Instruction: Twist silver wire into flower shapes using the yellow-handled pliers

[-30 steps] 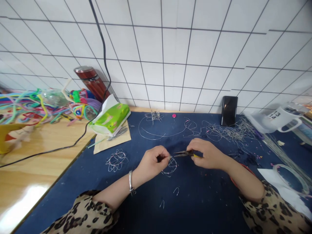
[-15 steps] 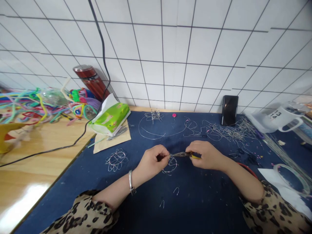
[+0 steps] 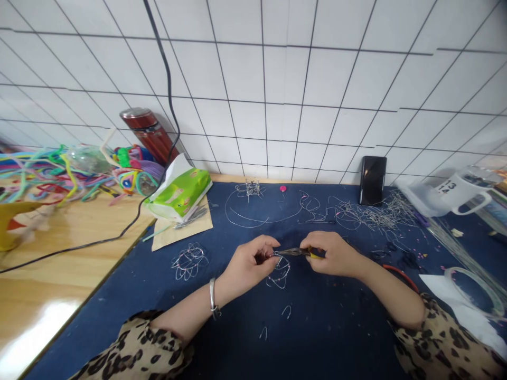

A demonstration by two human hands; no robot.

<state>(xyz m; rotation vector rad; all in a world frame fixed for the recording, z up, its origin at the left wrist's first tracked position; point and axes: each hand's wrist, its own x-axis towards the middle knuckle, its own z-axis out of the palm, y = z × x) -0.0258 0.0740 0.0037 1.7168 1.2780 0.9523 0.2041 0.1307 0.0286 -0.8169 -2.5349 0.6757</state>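
Between my two hands hangs a looped wire ring of thin silver wire, with small pinkish specks on it. My left hand is closed on its upper left edge, thumb and fingers round the wire. My right hand grips a pair of pliers with yellow handles, their jaws pointing left at the top of the ring. Whether the jaws bite the wire is too fine to tell. Left of my left hand a similar wire flower lies on the dark blue mat. Two short bent wire pieces lie below the ring.
Behind my hands are loose wires, a pink round bead and a phone leaning on the wall. A tissue pack, red thermos and black cable stand left; a white mug and tape roll right.
The wire ring has turned and shifted slightly right in my left hand, whose thumb and forefinger have parted a little. The pliers have stayed nearly in place.
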